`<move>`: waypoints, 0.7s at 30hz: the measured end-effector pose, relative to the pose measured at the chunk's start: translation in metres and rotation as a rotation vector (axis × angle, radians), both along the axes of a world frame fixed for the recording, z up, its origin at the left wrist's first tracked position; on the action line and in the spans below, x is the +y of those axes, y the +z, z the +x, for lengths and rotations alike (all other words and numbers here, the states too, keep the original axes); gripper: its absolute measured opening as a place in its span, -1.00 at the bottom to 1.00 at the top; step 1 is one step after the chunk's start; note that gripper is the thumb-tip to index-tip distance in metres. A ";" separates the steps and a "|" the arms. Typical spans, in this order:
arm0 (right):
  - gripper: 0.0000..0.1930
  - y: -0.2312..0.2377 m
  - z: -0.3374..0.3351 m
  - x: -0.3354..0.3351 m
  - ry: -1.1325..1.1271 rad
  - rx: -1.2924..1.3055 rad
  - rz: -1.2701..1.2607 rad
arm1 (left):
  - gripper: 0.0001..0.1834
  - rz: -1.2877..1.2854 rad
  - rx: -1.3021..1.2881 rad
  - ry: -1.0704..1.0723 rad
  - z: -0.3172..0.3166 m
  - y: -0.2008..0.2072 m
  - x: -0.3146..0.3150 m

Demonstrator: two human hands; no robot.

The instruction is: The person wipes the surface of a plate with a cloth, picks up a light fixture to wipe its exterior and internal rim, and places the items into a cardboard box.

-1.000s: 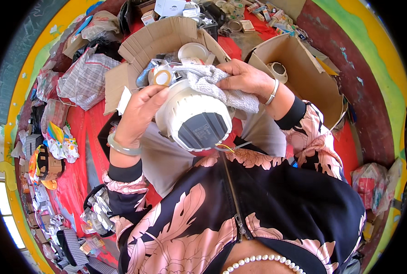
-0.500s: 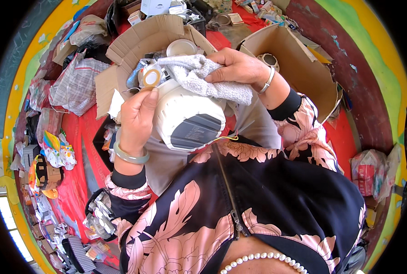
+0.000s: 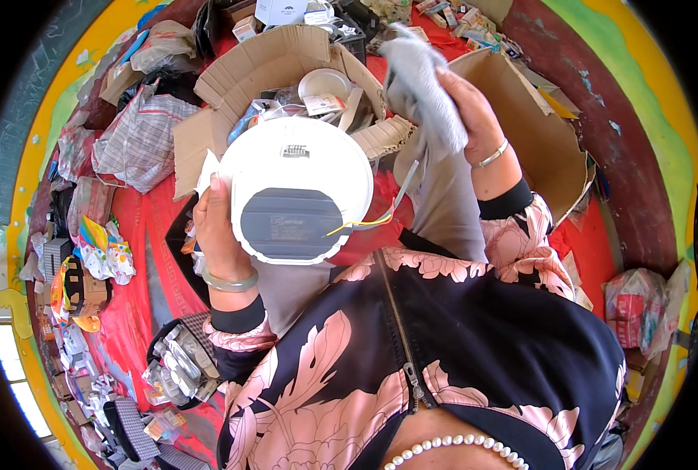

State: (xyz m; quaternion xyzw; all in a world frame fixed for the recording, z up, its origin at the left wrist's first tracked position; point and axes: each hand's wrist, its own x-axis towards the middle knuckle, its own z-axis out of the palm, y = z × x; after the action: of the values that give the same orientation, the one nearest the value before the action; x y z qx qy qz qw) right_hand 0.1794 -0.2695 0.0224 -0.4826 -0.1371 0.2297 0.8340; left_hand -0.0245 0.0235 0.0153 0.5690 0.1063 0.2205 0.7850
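Observation:
My left hand (image 3: 219,227) is closed on the left rim of a round white electrical fixture (image 3: 317,160), its thumb along the edge. The fixture's flat face is turned up toward me, with a dark grey panel across its near part. A thin white cable (image 3: 405,192) with yellow and red wire ends hangs at its right side. Off to the right and raised, my right hand (image 3: 474,117) grips a grey cloth (image 3: 421,88), which is bunched and clear of the fixture. The left hand's fingers are partly hidden beneath the fixture.
An open cardboard box (image 3: 266,70) of mixed small items stands just beyond the fixture. At the right is another open cardboard box (image 3: 513,102). A checked bag (image 3: 149,141) lies at the far left, and a basket of metallic pieces (image 3: 180,364) sits at near left on the red floor covering.
My right hand has lifted the cloth off the fixture and moved it right and away. The fixture has turned so its flat face shows fully; the left hand has shifted down its rim.

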 end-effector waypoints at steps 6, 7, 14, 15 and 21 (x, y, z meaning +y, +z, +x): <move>-0.58 0.037 -0.057 0.036 0.261 -0.294 -0.308 | -0.57 -0.027 -0.020 0.012 0.004 0.011 -0.022; -0.60 0.031 -0.056 0.043 0.306 -0.397 -0.367 | -0.56 0.003 -0.009 0.016 0.003 0.013 -0.025; -0.67 0.013 -0.057 0.057 0.330 -0.278 -0.248 | -0.60 0.469 -0.033 0.202 0.001 -0.008 -0.021; -0.68 0.008 -0.058 0.057 0.307 -0.262 -0.190 | -0.61 0.486 -0.039 0.197 0.000 -0.007 -0.021; -0.67 0.020 -0.031 0.037 0.184 -0.217 -0.166 | -0.71 0.688 -0.058 0.139 -0.008 0.009 -0.015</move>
State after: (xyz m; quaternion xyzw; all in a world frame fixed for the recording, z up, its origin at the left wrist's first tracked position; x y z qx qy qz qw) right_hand 0.1484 -0.2321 0.0423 -0.5574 -0.2505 0.2621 0.7469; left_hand -0.0328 0.0083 0.0244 0.7851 0.0419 0.3127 0.5329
